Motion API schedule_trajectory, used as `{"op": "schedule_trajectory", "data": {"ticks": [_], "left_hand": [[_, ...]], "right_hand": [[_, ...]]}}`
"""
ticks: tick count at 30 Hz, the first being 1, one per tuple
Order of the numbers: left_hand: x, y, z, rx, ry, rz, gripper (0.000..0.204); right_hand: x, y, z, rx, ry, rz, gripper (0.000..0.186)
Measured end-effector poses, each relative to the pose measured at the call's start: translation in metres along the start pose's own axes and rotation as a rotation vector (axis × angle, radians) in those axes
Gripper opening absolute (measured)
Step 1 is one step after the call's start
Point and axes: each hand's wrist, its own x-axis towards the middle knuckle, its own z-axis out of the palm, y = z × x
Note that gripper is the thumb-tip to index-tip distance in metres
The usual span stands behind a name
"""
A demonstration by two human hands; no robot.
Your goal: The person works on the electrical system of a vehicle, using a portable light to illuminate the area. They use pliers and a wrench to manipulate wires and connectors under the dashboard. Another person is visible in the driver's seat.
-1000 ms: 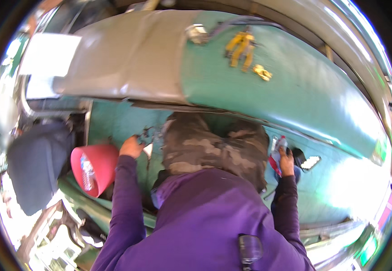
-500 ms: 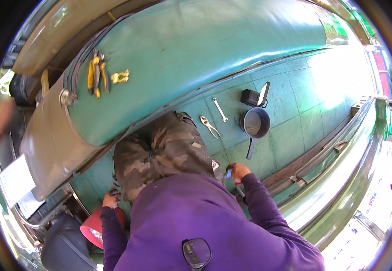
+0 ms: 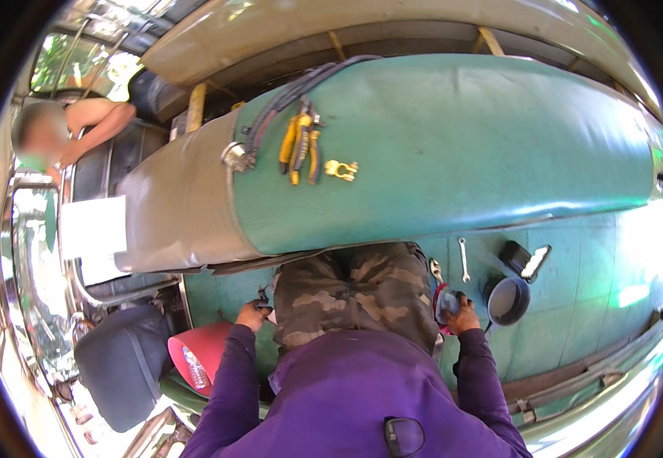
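My right hand (image 3: 465, 315) is closed around a bluish-grey, cloth-like piece (image 3: 446, 303) with a red edge, beside my right thigh. My left hand (image 3: 253, 314) is low by my left thigh, its fingers curled near a small dark item; what they hold is hard to make out. Metal slip-joint pliers (image 3: 436, 269) lie partly hidden just beyond my right hand. Further right are an open-end wrench (image 3: 465, 261), a dark pan (image 3: 508, 299) and a black box-like item (image 3: 516, 256). Yellow-and-black pliers (image 3: 298, 146) and brass-coloured battery clamps (image 3: 340, 169) rest on the seat ahead.
The green bench seat (image 3: 453, 153) spans the space before me, with dark cables (image 3: 285, 95) along its left end. To my left are a black bag (image 3: 121, 366) and a red tub (image 3: 213, 343) with a plastic bottle. Another person's arm (image 3: 102, 133) shows at far left.
My view has swung rightward and tilted up, so the seat and tools appear shifted. My right hand has come forward with the cloth-like piece, nearer the slip-joint pliers. The other person shows more fully.
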Motion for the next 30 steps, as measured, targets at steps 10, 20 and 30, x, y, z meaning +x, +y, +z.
{"op": "schedule_trajectory", "data": {"ticks": [10,20,30], "left_hand": [[-0.096,0.163,-0.119,0.347,-0.067,0.056,0.043],[-0.088,0.391,-0.151,-0.074,0.46,1.01,0.024],[-0.064,0.397,-0.118,-1.025,-0.226,0.534,0.033]], "right_hand": [[-0.063,-0.218,-0.196,0.251,0.303,-0.865,0.015],[0.05,-0.439,-0.203,-0.139,0.66,-1.106,0.012],[-0.025,-0.407,-0.189,0.33,0.411,-1.14,0.015]]}}
